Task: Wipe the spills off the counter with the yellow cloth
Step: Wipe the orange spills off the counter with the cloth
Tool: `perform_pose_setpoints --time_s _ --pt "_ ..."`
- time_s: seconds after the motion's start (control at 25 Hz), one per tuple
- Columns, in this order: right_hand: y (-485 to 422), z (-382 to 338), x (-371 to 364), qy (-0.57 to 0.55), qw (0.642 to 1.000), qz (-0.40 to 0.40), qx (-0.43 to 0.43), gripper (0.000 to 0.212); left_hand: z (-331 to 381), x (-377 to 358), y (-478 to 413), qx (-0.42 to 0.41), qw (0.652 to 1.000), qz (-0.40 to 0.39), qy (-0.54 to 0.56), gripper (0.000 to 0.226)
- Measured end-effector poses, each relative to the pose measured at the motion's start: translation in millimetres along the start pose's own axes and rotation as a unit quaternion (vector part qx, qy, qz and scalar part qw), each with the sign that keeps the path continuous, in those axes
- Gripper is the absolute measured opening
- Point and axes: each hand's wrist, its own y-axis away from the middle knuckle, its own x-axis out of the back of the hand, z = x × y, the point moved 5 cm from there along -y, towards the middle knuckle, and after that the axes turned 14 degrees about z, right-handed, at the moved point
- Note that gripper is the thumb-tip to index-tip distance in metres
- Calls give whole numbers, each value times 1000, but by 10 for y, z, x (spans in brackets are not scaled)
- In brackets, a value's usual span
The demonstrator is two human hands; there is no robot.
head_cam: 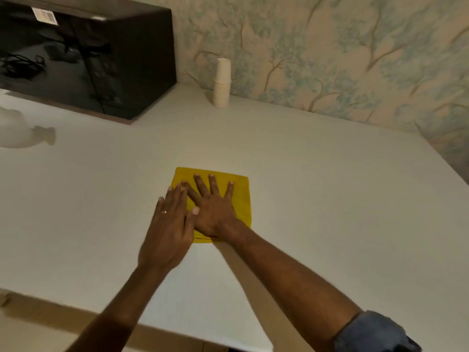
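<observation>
The right hand (215, 212) lies flat on the cloth (241, 199), fingers (212, 184) spread wide. The left hand (168, 229) rests flat, its fingers together, tips on the cloth's edge, palm on the surface (330, 199).

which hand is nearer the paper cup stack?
Right. The right hand lies flat on the yellow cloth, almost straight in front of the paper cup stack. The left hand sits further left and nearer the person, overlapping the cloth's left edge.

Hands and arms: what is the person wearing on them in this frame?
The left hand has a thin pale ring on one finger and a bare forearm, with no sleeve in view. The right hand shows no ring; its forearm is bare up to a blue sleeve bunched near the elbow. No gloves or watch.
</observation>
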Motion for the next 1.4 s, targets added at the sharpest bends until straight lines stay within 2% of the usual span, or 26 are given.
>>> perform_pose_setpoints --time_s 0.12,0.36,0.52,0.64,0.76,0.92,1.12,1.24,1.4 --pt "-583 141 -97 -25 1000 0 -18 79 -85 -64 -17 80 997 -9 -16 78" --pt "-1716 513 -317 -46 999 5 -21 86 -124 -121 -65 100 994 -27 -20 88" --pt "-2317 827 -395 -51 998 10 -32 84 -105 -160 -172 75 995 -63 -31 92" --pt "-2546 1386 -357 -42 996 7 -79 84 -125 -195 -201 69 994 -83 -33 94" --pt "-2527 2254 -214 -25 988 14 -153 85 -161 -256 -190 76 991 -85 -64 101" --pt "-2020 3589 70 4 964 18 -266 87 -161 -269 -157 104 987 -84 -85 110" --pt "-568 4909 606 33 908 30 -416 98 -193 -259 -101 144 985 -92 -38 118" --pt "485 5278 901 59 871 38 -487 100 -154 -217 -76 116 988 -96 -45 110" --pt "1461 5291 1138 67 846 20 -529 101 -149 -144 -33 68 993 -95 -30 89"
